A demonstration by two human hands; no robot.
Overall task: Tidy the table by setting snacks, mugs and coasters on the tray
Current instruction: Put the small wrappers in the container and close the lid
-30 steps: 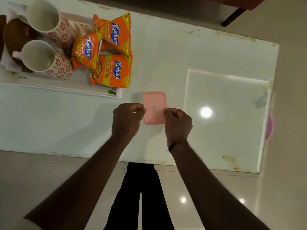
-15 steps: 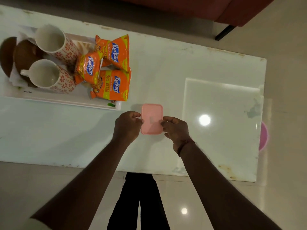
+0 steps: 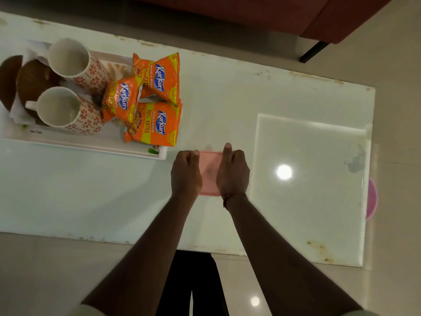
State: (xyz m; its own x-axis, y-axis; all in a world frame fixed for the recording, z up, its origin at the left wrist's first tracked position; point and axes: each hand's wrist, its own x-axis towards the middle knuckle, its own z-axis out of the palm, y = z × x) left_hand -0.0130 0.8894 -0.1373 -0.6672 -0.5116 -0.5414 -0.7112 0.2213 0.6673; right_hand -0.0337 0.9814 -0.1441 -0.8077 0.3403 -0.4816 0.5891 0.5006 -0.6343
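Both hands, left hand (image 3: 186, 173) and right hand (image 3: 232, 171), grip a flat pink rounded-rectangle lid (image 3: 210, 172).

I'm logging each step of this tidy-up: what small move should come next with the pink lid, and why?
Probably carry the pink lid, held between the left hand and right hand, left onto the tray, since the snacks and mugs already sit there.

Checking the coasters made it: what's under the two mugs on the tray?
Brown round coasters and white paper show beside the mugs, on the tray. What lies directly beneath the mugs is covered.
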